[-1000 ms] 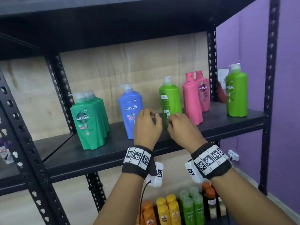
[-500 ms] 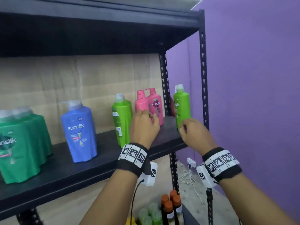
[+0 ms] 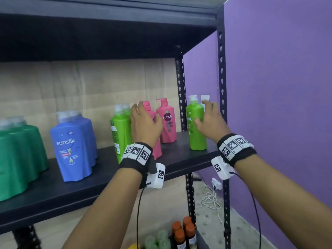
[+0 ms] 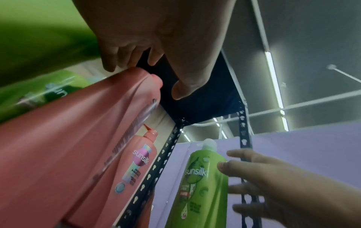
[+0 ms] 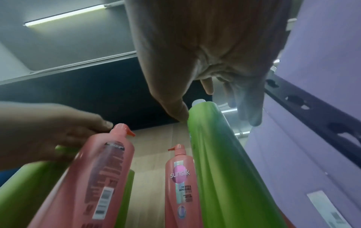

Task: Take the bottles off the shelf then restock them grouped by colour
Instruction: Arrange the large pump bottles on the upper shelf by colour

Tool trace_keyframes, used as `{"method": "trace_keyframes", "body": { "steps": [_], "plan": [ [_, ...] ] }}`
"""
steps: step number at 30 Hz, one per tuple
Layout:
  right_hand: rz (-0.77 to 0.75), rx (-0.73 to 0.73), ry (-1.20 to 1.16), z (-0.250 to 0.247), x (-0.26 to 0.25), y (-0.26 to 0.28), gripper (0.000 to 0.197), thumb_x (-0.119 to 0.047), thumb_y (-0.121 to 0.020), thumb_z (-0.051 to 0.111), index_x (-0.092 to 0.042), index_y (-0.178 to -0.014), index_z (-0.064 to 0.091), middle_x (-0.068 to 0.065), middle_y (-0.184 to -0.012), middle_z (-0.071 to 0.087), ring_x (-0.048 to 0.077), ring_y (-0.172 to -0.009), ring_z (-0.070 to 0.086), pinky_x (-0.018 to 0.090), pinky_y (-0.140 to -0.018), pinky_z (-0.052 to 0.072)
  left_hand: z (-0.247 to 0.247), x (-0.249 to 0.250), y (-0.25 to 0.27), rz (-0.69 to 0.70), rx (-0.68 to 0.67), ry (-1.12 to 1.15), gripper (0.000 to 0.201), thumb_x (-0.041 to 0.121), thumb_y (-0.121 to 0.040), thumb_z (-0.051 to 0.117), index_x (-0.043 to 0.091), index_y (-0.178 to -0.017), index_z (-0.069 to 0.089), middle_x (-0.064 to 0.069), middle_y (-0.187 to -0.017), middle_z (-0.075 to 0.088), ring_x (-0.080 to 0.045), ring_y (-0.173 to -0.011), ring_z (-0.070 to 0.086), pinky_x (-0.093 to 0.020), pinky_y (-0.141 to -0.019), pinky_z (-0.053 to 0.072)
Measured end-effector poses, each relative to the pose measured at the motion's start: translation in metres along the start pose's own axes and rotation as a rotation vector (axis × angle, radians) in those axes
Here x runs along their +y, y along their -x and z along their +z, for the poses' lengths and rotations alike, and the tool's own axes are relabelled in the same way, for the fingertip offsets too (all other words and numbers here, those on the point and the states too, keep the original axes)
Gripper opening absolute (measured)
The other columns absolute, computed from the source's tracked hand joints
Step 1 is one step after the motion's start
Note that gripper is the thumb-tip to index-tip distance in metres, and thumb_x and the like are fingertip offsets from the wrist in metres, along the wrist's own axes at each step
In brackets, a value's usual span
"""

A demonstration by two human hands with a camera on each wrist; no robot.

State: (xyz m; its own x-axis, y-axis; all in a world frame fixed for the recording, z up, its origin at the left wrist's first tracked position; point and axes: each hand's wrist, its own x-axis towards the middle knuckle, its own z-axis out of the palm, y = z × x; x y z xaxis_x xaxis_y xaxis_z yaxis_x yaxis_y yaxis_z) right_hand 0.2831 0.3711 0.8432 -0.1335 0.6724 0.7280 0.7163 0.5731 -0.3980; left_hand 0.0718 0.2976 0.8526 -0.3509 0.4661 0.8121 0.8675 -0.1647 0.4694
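Note:
Sunsilk bottles stand on the black shelf (image 3: 179,155): dark green ones (image 3: 19,155) at the left, then a blue one (image 3: 73,148), a light green one (image 3: 120,133), two pink ones and a light green one at the right end. My left hand (image 3: 145,119) spreads over the front pink bottle (image 3: 158,151) (image 4: 68,138), fingers at its shoulder and thumb off it. The back pink bottle (image 3: 167,123) stands free. My right hand (image 3: 203,112) (image 5: 215,115) reaches around the right-end green bottle (image 3: 195,137) (image 5: 224,162); the thumb touches it, the fingers stay straight beside it.
A perforated black upright (image 3: 222,87) and the purple wall (image 3: 278,105) close in right beside my right hand. The upper shelf board (image 3: 107,33) hangs overhead. Below stand orange-capped bottles (image 3: 183,230) and green-capped ones (image 3: 158,238). White cables (image 3: 210,200) lie on the floor.
Both hands have gone from loosely curled to spread and moved forward, the left onto the front pink bottle, the right around the right-end green bottle. The view has swung right.

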Motion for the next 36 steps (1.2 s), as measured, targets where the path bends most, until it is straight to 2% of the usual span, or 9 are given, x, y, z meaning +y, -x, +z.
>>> {"method": "trace_keyframes", "body": {
  "steps": [2,5,11,15,19,23,27,34,36],
  "plan": [
    [0.053,-0.093,-0.069,0.002,0.005,-0.015,0.076,-0.03,-0.096,0.064,-0.012,-0.157,0.022,0.022,-0.147,0.035,0.042,-0.129,0.05,0.048,-0.108,0.041,0.007,-0.001,-0.008,-0.097,-0.019,0.075,0.076,0.025,-0.093,0.064,0.0,-0.155,0.028,-0.026,-0.153,0.037,-0.04,-0.143,0.036,-0.044,-0.118,0.031],
    [0.094,-0.247,-0.136,0.0,0.019,-0.033,0.09,-0.041,-0.096,0.066,-0.017,-0.162,0.008,0.024,-0.157,0.033,0.041,-0.139,0.044,0.05,-0.116,0.037,0.016,-0.005,-0.016,-0.219,-0.023,0.139,0.075,0.027,-0.095,0.065,0.002,-0.155,0.029,-0.026,-0.15,0.044,-0.038,-0.138,0.044,-0.04,-0.112,0.037],
    [0.044,-0.375,-0.248,0.006,0.041,-0.041,0.091,-0.051,-0.091,0.07,-0.028,-0.155,0.01,0.02,-0.129,0.063,0.038,-0.109,0.067,0.05,-0.099,0.054,0.032,-0.017,-0.019,-0.353,0.033,0.266,0.072,0.032,-0.089,0.076,0.006,-0.146,0.042,-0.012,-0.12,0.066,-0.032,-0.109,0.066,-0.027,-0.084,0.043],
    [0.077,-0.329,-0.387,0.019,0.042,-0.041,0.087,-0.049,-0.089,0.074,-0.033,-0.149,0.014,0.019,-0.128,0.062,0.038,-0.106,0.067,0.052,-0.096,0.055,0.04,-0.026,-0.018,-0.358,0.056,0.281,0.075,0.031,-0.085,0.08,0.009,-0.144,0.041,-0.003,-0.107,0.06,-0.022,-0.091,0.059,-0.025,-0.079,0.04],
    [0.086,-0.279,-0.519,0.028,0.039,-0.041,0.079,-0.034,-0.093,0.074,-0.03,-0.147,0.017,0.017,-0.127,0.063,0.034,-0.101,0.069,0.053,-0.093,0.057,0.048,-0.033,-0.013,-0.423,0.082,0.336,0.05,0.036,-0.082,0.084,0.015,-0.116,0.054,0.0,-0.099,0.059,-0.023,-0.09,0.06,-0.027,-0.077,0.041],
    [0.099,-0.212,-0.583,0.034,0.041,-0.036,0.076,-0.034,-0.094,0.072,-0.036,-0.148,0.018,0.011,-0.123,0.066,0.032,-0.099,0.07,0.054,-0.09,0.058,0.053,-0.032,-0.013,-0.415,0.14,0.322,0.052,0.041,-0.082,0.083,0.011,-0.117,0.058,-0.002,-0.097,0.062,-0.023,-0.084,0.06,-0.029,-0.074,0.043],
    [0.064,-0.062,-0.687,0.034,0.05,-0.022,0.071,-0.036,-0.093,0.071,-0.046,-0.144,0.022,-0.001,-0.113,0.07,0.018,-0.089,0.074,0.045,-0.083,0.061,0.065,-0.023,-0.014,-0.39,0.135,0.292,0.055,0.045,-0.081,0.082,0.008,-0.116,0.061,-0.01,-0.104,0.07,-0.027,-0.086,0.066,-0.036,-0.076,0.054],
    [0.06,0.047,-0.731,0.005,0.05,-0.011,0.057,-0.041,-0.089,0.067,-0.053,-0.133,0.033,-0.009,-0.097,0.071,0.004,-0.069,0.07,0.027,-0.063,0.053,0.105,0.015,-0.01,-0.359,0.072,0.34,0.046,0.044,-0.079,0.084,0.015,-0.106,0.06,0.0,-0.092,0.066,-0.012,-0.069,0.06,-0.018,-0.054,0.04],
    [0.054,0.074,-0.735,-0.002,0.051,-0.009,0.055,-0.041,-0.089,0.066,-0.054,-0.132,0.034,-0.009,-0.096,0.07,0.005,-0.068,0.068,0.027,-0.062,0.051,0.115,0.023,-0.01,-0.344,0.056,0.375,0.047,0.04,-0.08,0.084,0.013,-0.107,0.058,-0.002,-0.093,0.066,-0.016,-0.073,0.062,-0.021,-0.058,0.045]
  ]
}}
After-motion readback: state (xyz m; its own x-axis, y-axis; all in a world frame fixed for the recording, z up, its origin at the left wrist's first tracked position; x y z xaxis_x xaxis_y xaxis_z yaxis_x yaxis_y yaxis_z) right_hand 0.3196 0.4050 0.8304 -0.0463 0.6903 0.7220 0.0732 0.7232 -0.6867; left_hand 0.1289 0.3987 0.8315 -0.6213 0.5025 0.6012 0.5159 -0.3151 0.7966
